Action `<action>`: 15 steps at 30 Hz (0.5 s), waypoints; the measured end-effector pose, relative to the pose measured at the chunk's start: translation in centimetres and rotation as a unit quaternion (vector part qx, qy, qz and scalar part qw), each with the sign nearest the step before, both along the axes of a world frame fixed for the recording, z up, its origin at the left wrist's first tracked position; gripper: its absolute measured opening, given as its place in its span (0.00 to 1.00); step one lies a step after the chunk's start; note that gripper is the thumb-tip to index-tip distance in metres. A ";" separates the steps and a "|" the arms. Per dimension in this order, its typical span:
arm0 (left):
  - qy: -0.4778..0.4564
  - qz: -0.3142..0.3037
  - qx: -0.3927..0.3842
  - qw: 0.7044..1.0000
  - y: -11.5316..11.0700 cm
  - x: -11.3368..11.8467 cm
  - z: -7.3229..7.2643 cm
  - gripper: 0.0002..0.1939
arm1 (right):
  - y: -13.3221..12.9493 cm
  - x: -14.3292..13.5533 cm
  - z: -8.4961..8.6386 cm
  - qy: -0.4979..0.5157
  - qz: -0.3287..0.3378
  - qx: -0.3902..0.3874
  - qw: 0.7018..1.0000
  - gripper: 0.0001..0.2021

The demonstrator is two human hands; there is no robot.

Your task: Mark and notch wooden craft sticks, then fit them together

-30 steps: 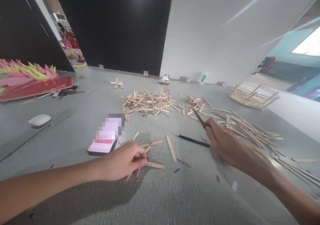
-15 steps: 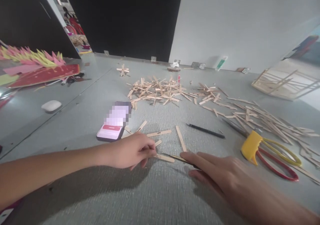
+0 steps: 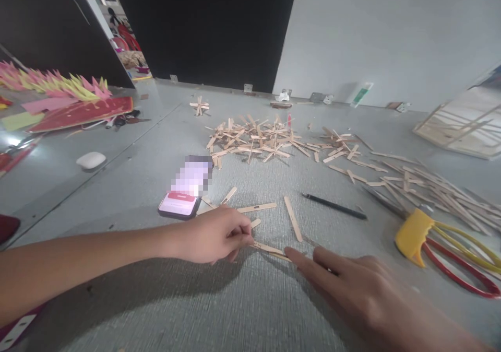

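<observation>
My left hand (image 3: 225,236) is closed in a pinch on one end of a wooden craft stick (image 3: 268,247), low in front of me. My right hand (image 3: 348,284) comes in from the right, its index fingertip touching the other end of that stick. A faint, blurred thin streak shows just above the right fingers; what they hold is smeared and mostly hidden. A second pale strip lies under the held stick. Close by are a loose craft stick (image 3: 293,219) and a stick with a small slot (image 3: 258,207), with several more partly behind my left hand.
A phone (image 3: 178,206) lies beyond my left forearm. Further back is a heap of crossed sticks (image 3: 254,138). On the right are a black pen (image 3: 334,206), yellow-and-red handled cutters (image 3: 415,234) and loose long sticks (image 3: 450,195). A white case (image 3: 91,160) sits left.
The view has shifted slightly, so the scene sits further right. The dark thin tool under my right fingers no longer shows clearly, and my index fingertip is now on the stick's end.
</observation>
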State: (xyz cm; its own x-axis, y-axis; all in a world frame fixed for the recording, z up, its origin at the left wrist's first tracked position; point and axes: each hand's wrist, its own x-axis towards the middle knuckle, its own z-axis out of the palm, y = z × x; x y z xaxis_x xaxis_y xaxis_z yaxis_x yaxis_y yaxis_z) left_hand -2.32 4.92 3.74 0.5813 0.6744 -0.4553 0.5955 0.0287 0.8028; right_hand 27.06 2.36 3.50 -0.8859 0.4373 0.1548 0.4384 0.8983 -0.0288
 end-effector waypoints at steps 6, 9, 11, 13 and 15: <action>-0.006 -0.002 -0.003 1.000 0.1 0.0 -0.1 0.15 | 0.0 -0.3 0.4 0.000 -0.004 0.015 1.000 0.28; -0.007 -0.001 -0.004 1.000 0.2 0.0 0.0 0.15 | 0.0 -0.6 0.8 -0.010 0.008 0.029 1.000 0.29; -0.009 0.000 -0.003 1.000 0.1 0.0 0.0 0.15 | 0.3 -0.6 0.9 -0.011 0.019 0.045 0.999 0.29; -0.010 0.002 -0.001 1.000 0.1 0.0 0.1 0.15 | 0.9 -0.5 0.8 -0.019 0.028 0.061 0.998 0.30; -0.010 0.006 0.000 1.000 0.0 0.1 0.0 0.15 | 1.4 -0.3 0.6 -0.029 0.042 0.072 0.996 0.30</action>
State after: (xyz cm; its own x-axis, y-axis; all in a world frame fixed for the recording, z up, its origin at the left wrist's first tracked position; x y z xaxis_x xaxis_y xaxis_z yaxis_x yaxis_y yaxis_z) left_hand -2.23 4.90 3.77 0.5818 0.6818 -0.4436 0.5793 0.0355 0.8144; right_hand 26.78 3.76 4.13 -0.9275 0.3388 0.1580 0.3592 0.9248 0.1257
